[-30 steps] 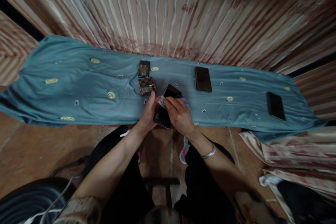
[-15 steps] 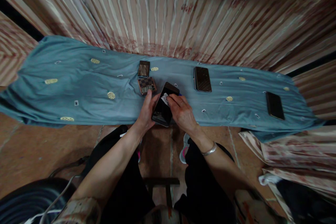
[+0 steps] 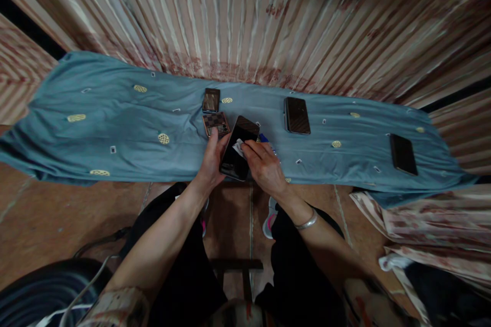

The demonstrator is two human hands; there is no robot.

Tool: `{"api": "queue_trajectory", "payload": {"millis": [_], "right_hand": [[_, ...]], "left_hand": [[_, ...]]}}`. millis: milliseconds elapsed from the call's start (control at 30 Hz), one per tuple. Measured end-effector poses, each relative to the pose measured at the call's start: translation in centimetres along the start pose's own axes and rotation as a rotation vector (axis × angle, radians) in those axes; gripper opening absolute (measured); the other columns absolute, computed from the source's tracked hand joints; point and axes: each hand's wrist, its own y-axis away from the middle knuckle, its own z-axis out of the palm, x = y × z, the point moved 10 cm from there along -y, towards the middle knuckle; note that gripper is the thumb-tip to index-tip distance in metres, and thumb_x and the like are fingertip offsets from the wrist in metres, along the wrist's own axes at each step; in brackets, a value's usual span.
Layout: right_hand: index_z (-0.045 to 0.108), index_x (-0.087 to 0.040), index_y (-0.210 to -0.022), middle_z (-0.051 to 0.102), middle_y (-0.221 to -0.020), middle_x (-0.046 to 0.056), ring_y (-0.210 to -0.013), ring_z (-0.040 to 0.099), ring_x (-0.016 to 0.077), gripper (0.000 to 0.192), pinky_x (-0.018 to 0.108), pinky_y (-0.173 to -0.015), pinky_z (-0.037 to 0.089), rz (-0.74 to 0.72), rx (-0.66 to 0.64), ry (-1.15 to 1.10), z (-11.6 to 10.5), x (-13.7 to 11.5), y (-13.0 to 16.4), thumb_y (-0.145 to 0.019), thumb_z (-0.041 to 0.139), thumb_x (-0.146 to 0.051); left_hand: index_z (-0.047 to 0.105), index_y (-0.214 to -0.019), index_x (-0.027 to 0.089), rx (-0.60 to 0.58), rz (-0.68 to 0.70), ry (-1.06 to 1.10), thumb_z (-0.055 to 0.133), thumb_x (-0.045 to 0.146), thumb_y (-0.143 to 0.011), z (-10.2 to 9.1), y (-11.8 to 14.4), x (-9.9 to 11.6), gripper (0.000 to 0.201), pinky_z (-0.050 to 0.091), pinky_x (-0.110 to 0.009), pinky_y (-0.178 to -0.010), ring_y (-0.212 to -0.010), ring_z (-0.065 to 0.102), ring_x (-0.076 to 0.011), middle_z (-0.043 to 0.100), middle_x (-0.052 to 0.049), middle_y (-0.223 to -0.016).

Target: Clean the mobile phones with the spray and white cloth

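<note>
My left hand (image 3: 213, 159) grips a black smartphone (image 3: 235, 159) by its left edge, screen facing up and tilted, above the front of the cloth-covered table. Bunched in the fingertips of my right hand (image 3: 264, 164) is a small white wipe (image 3: 238, 147), pressed against the screen. Just beyond my left thumb lies a brown checkered phone (image 3: 215, 122), and behind it a smaller dark phone (image 3: 210, 100). A blue item (image 3: 263, 138), partly hidden by my right hand, rests on the cloth; its kind I cannot make out.
A blue-green cloth (image 3: 126, 127) with yellow patterns covers the long, narrow table. Toward the right lie a thick dark phone or stack of phones (image 3: 297, 115) and another dark phone (image 3: 403, 154). A pleated curtain (image 3: 245, 20) hangs behind. A black coiled object (image 3: 46, 291) stands at lower left.
The smartphone has shifted slightly left and away from me. My right hand and the wipe have slid a little left and down the screen, uncovering more of the blue item.
</note>
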Motion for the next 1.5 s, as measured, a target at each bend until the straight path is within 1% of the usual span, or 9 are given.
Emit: {"api": "queue_trajectory", "payload": {"millis": [100,200,367,533,633,867,1100,1300,1500], "right_hand": [[0.071,-0.019,-0.137,0.074,-0.130,0.015,-0.117,0.067,0.0264,0.040,0.047,-0.110,0.057,0.052,-0.011,0.006,0.3,1.4,-0.1,-0.108,0.043,-0.016],[0.071,-0.018,-0.136,0.074,-0.130,0.015,-0.117,0.067,0.0264,0.039,0.047,-0.109,0.056,0.062,-0.014,0.008,0.4,1.7,-0.2,-0.108,0.044,-0.016],[0.071,-0.020,-0.138,0.074,-0.130,0.013,-0.117,0.068,0.0257,0.039,0.046,-0.109,0.057,0.031,-0.010,0.007,0.2,0.3,0.1,-0.108,0.045,-0.016],[0.072,-0.017,-0.135,0.074,-0.130,0.014,-0.116,0.068,0.0246,0.037,0.044,-0.110,0.056,0.000,-0.010,0.009,0.1,-0.6,0.2,-0.108,0.046,-0.016],[0.071,-0.019,-0.136,0.074,-0.130,0.013,-0.117,0.068,0.0250,0.039,0.045,-0.110,0.056,0.024,-0.009,0.002,0.1,0.3,0.0,-0.108,0.044,-0.016],[0.073,-0.015,-0.132,0.075,-0.126,0.015,-0.112,0.068,0.0252,0.038,0.043,-0.105,0.057,0.049,0.024,0.037,-0.2,2.1,-0.4,-0.109,0.042,-0.016],[0.072,-0.015,-0.133,0.074,-0.127,0.015,-0.116,0.067,0.0255,0.036,0.043,-0.109,0.056,0.010,0.014,0.026,0.1,0.7,0.1,-0.107,0.047,-0.014],[0.072,-0.016,-0.134,0.075,-0.127,0.014,-0.113,0.069,0.0245,0.037,0.042,-0.108,0.058,-0.045,0.045,0.019,-0.2,-1.1,0.5,-0.107,0.047,-0.013],[0.072,-0.018,-0.134,0.075,-0.128,0.014,-0.114,0.068,0.0251,0.037,0.045,-0.108,0.058,-0.014,0.028,-0.005,-0.1,-0.2,0.5,-0.107,0.047,-0.014]], "left_hand": [[0.069,-0.138,0.018,-0.029,-0.003,0.007,0.045,0.067,-0.101,0.3,0.0,-0.1,0.066,0.059,-0.039,-0.092,-0.106,0.076,-0.0307,0.081,-0.010,-0.104],[0.069,-0.138,0.018,-0.041,-0.004,0.009,0.048,0.069,-0.099,0.3,0.1,-0.1,0.068,0.059,-0.040,-0.092,-0.105,0.076,-0.0315,0.081,-0.011,-0.106],[0.067,-0.139,0.012,0.026,0.029,-0.022,0.031,0.062,-0.107,-0.2,0.2,0.6,0.070,0.058,-0.041,-0.097,-0.109,0.075,-0.0296,0.081,-0.012,-0.105],[0.066,-0.141,0.015,0.031,0.055,0.006,0.031,0.062,-0.107,-0.2,0.2,1.0,0.069,0.058,-0.039,-0.096,-0.110,0.074,-0.0284,0.080,-0.012,-0.110],[0.068,-0.139,0.019,0.026,0.031,0.035,0.031,0.062,-0.107,0.0,0.2,0.8,0.066,0.058,-0.037,-0.095,-0.110,0.075,-0.0277,0.080,-0.009,-0.106],[0.069,-0.139,0.018,-0.002,0.010,0.028,0.036,0.065,-0.105,0.1,0.2,0.5,0.067,0.058,-0.041,-0.097,-0.112,0.075,-0.0311,0.081,-0.010,-0.104],[0.063,-0.144,0.014,0.023,0.057,-0.039,0.028,0.063,-0.107,-0.3,0.2,1.2,0.071,0.056,-0.044,-0.104,-0.123,0.070,-0.0331,0.078,-0.013,-0.120],[0.065,-0.141,0.018,0.038,0.099,-0.075,0.021,0.062,-0.108,-0.4,0.2,1.9,0.070,0.055,-0.046,-0.106,-0.128,0.068,-0.0332,0.078,-0.010,-0.118],[0.067,-0.139,0.016,0.050,0.080,-0.081,0.023,0.062,-0.108,-0.3,0.2,1.6,0.071,0.055,-0.046,-0.106,-0.126,0.069,-0.0322,0.079,-0.011,-0.116]]}}
